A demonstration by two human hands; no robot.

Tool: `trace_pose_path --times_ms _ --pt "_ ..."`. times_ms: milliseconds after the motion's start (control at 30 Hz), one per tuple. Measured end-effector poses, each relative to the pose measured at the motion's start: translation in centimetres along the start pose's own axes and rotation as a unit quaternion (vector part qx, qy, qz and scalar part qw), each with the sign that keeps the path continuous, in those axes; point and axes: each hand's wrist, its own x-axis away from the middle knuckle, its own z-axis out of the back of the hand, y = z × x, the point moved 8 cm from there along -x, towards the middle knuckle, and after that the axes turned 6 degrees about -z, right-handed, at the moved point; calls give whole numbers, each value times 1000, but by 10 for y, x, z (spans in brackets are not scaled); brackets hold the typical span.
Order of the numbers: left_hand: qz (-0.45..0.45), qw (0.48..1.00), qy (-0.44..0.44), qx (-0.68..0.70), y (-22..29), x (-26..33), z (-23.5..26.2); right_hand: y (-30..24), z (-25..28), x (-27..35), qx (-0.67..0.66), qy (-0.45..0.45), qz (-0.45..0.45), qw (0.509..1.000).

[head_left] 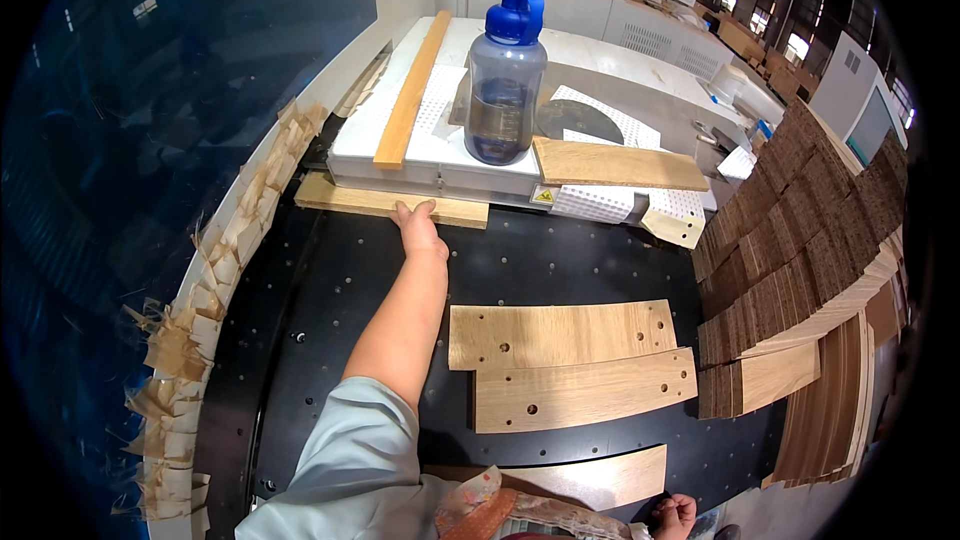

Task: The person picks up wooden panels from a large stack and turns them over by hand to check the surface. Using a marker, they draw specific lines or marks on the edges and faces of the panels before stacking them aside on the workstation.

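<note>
The fingers (418, 210) of the left hand (420, 227) are stretched out flat and close together, with their tips resting on a long wooden strip (390, 203) just above the middle of the frame. They are not wrapped around it. The strip lies across the far edge of the black table (330, 280), right against the front of a white machine (480, 175). The arm reaches up from the bottom of the frame in a light blue sleeve (350, 460). The right hand (676, 515) sits low in the bottom right, curled into a loose fist near the end of a wooden board (600, 480); you cannot tell if it grips anything. In the middle right, two more wooden boards with holes (570, 360) lie flat, side by side and touching. On top of the white machine stands a see-through bottle with a blue cap (505, 80). A thin wooden bar (412, 90) lies to its left, and a flat board (615, 165) lies to its right. A big stack of boards (800, 250) leans at the right side. Bits of torn tape (200, 310) hang along the table's left edge.
</note>
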Motion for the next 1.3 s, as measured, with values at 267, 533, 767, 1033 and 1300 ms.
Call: trace_pose_path --times_ms 267,533,767,1033,1300 --pt "-24 999 -18 21 5 6 18 -10 -6 11 5 -8 32 999" --pt "20 999 -39 -30 -13 -28 22 -13 -23 16 -69 42 124 989" --pt "160 956 -193 149 -40 -149 92 -50 -52 21 107 74 205 970" --pt "53 990 -59 -118 -22 -66 42 -40 -44 31 98 74 216 969" --pt "102 978 -72 -168 -33 -51 26 -43 -51 35 75 47 253 963"
